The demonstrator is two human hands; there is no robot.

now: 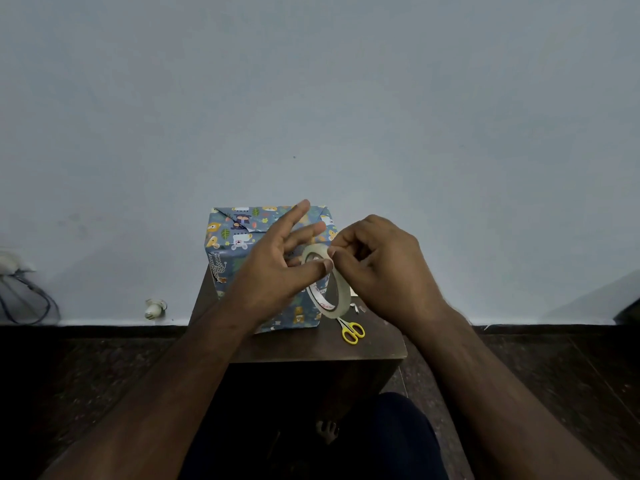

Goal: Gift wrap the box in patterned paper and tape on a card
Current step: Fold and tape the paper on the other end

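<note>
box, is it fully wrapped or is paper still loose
Wrapped, as far as shows: patterned paper covers the box, and its near end flaps are folded flat. The far sides are hidden. No card shows on it.

Wall (311, 81): plain pale blue-grey, fills upper two thirds of view, evenly lit, no windows visible. Floor (554, 393): dark, mottled, stone-like, meets wall along dark skirting band (104, 330). Surface (311, 348): small dark brown wooden stand, set against wall, centre of view. Left edge: white plug fitting (8, 261) on wall with dark cables (31, 303) looping down. Small white object (154, 308) at wall base, identity unclear. Light: dim, diffuse.
</note>
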